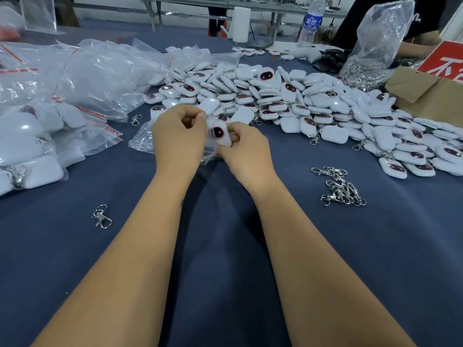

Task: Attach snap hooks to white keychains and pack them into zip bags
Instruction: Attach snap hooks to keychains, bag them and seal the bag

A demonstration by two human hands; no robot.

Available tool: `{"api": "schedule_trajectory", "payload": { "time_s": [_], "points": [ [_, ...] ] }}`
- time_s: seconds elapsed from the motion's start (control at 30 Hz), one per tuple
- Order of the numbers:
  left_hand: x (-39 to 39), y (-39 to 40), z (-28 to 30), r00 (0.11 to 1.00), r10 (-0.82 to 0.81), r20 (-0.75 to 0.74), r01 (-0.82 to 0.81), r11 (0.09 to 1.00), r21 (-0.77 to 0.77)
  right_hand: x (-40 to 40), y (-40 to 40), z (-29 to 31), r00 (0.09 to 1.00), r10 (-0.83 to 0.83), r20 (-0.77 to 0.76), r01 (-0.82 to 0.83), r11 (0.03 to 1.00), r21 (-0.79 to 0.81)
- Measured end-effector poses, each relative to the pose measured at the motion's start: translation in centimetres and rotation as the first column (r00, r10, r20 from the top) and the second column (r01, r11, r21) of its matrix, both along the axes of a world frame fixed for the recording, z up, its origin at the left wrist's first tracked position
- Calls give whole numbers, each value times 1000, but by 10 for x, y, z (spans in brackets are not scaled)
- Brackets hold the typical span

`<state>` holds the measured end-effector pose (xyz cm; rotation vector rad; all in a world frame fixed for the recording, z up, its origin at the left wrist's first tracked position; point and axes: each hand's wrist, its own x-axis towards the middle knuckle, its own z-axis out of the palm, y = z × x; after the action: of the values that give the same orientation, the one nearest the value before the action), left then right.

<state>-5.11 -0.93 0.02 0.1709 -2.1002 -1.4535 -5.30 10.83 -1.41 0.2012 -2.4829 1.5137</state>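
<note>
At table centre, right hand (246,149) pinches a white rounded plastic keychain (221,134) into the clear zip bag (142,139) gripped by left hand (179,136); filled bags (37,136) lie left, a large unpacked pile (288,96) remains.

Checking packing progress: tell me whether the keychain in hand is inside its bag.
Partly in: the keychain sticks out above the clear bag between both hands.

Premises are presenting as a small packing or assembly workshop. A large table (225,246) under dark blue cloth is carrying a bulk heap of white keychains (288,96), filled zip bags (62,101), loose snap hooks (340,189) and a cardboard box (426,93). Metal-framed benches (213,6) are standing behind.
</note>
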Motion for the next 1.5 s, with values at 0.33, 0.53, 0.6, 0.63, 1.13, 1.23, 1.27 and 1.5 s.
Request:
{"api": "schedule_trajectory", "payload": {
  "time_s": [0.33,0.53,0.6,0.63,1.13,1.23,1.27,1.5],
  "points": [
    [-1,3,-11,984,-102,148,129,974,-187,-1,9,7,1000,-3,15,0,978,207],
    [5,9,-4,992,-95,82,115,950,-291,-3,7,7,995,-62,-74,77,969,236],
    [5,9,-4,991,-97,95,118,960,-252,0,4,9,993,-97,-72,96,995,-13],
    [5,9,-4,991,-93,101,113,968,-223,0,3,10,992,-114,-55,106,987,-123],
    [3,0,2,992,123,-29,-126,986,-110,2,-9,1,893,-78,-443,158,976,148],
    [2,-10,4,964,260,-60,-262,965,-28,2,-4,8,898,-213,-385,200,977,-74],
    [2,-14,5,951,297,-91,-298,955,0,0,-1,9,914,-243,-326,226,970,-88],
    [3,3,-4,996,57,-72,-85,870,-486,-7,17,4,976,-211,53,191,948,254]
  ]
}}
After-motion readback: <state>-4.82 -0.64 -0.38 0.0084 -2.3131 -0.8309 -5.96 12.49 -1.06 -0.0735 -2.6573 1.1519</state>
